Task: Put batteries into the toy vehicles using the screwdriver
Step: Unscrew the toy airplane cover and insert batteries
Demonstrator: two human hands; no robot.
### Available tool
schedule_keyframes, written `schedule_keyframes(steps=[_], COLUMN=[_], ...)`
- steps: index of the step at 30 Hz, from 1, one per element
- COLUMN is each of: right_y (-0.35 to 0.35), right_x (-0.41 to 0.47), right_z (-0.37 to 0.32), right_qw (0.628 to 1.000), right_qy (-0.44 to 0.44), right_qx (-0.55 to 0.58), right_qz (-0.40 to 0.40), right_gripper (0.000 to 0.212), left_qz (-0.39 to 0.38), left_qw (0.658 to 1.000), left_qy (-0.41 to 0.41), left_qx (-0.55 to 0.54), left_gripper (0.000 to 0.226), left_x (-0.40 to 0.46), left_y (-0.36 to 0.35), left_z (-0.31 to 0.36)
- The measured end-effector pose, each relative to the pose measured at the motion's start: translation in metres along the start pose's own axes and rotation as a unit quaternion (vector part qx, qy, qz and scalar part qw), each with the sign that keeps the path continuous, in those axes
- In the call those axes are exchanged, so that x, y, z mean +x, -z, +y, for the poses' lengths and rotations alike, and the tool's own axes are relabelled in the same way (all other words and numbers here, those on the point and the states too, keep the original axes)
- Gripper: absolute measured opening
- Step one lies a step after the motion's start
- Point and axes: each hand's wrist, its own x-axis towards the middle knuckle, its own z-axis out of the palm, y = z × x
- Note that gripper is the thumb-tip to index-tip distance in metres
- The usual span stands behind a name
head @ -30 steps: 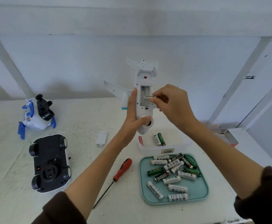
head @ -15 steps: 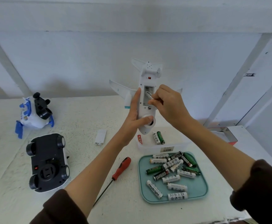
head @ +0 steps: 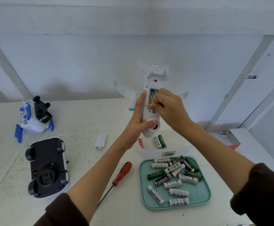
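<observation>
Above the table (head: 87,121), left hand (head: 137,121) grips the upturned toy plane (head: 151,110); right hand (head: 168,108), fingers curled, presses a battery (head: 152,96) into its open compartment. Below the grip: battery tray (head: 203,191), screwdriver (head: 121,174).

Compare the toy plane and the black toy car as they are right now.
The toy plane is white, held up off the table in the left hand, its battery bay open. The black toy car lies on the table, untouched, with no open bay visible. Both show their undersides to the camera.
</observation>
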Motion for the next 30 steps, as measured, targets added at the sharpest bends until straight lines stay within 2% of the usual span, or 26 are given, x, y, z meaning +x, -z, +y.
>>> schedule_keyframes(steps=[6, 10, 17, 23, 27, 30], right_y=[0.006, 0.012, 0.011, 0.017, 0.024, 0.025], right_x=[-0.001, 0.001, 0.007, 0.02, 0.024, 0.027], right_z=[-0.002, -0.006, -0.01, -0.013, -0.016, -0.02], right_qw=[0.999, 0.994, 0.993, 0.972, 0.971, 0.963], right_qy=[-0.047, -0.082, -0.096, -0.139, -0.154, -0.161], right_qx=[0.02, 0.063, -0.015, -0.07, -0.042, -0.103], right_qz=[-0.015, -0.033, -0.071, -0.178, -0.18, -0.192], right_gripper=[0.004, 0.015, 0.008, 0.016, 0.016, 0.021], left_qz=[0.003, 0.007, 0.014, 0.015, 0.014, 0.01], left_qw=[1.0, 1.0, 0.999, 0.998, 0.998, 0.999], left_qy=[-0.004, -0.009, 0.002, 0.012, 0.008, 0.005], left_qx=[-0.015, -0.023, -0.035, -0.057, -0.057, -0.039], left_gripper=[0.081, 0.08, 0.082, 0.084, 0.084, 0.083], left_x=[-0.001, -0.001, -0.003, -0.005, -0.005, -0.005], left_y=[0.001, 0.003, 0.001, 0.002, 0.003, 0.003], left_z=[-0.001, 0.0, 0.0, -0.003, 0.001, 0.004])
